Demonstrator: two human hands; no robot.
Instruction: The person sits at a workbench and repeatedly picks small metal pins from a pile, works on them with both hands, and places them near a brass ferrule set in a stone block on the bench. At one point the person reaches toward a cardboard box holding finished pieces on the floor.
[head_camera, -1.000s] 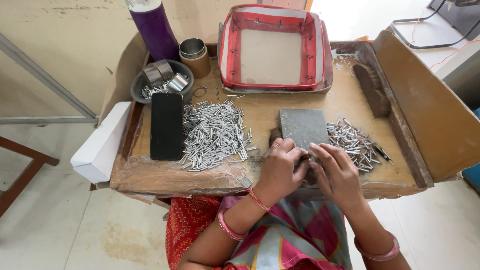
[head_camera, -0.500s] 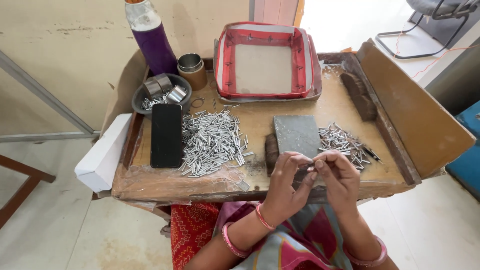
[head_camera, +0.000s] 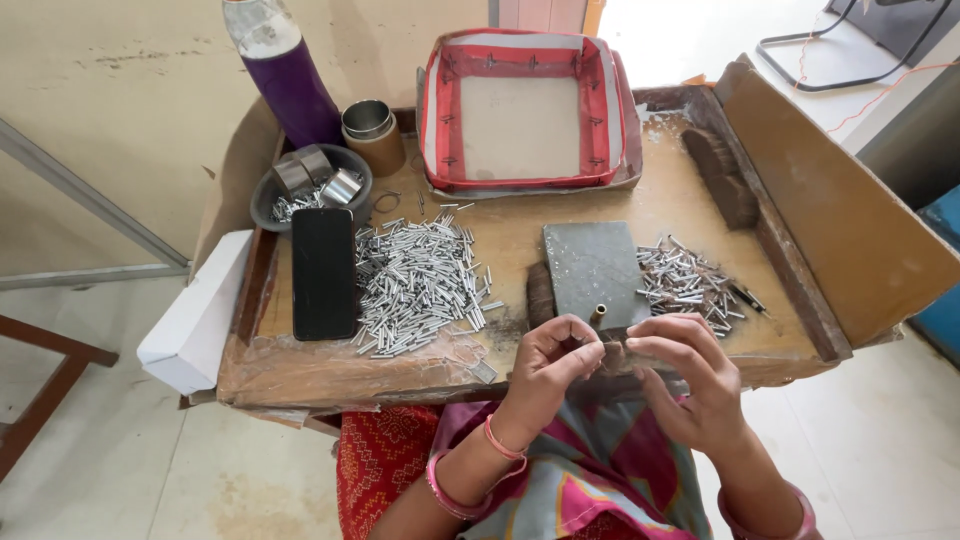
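Metal tube (head_camera: 598, 315) between left hand (head_camera: 552, 362), right hand (head_camera: 690, 377)

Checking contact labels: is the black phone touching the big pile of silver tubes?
Touching. The head view shows the black phone lying flat with its right edge against the pile of silver tubes; several tubes butt against that edge with no board visible between.

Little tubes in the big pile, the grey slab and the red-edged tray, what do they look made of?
Little tubes: likely metal, silvery and glinting. Grey slab: perhaps stone or metal, a flat matt grey face; hard to tell. Red-edged tray: seemingly card or fabric, with red binding and visible stitches.
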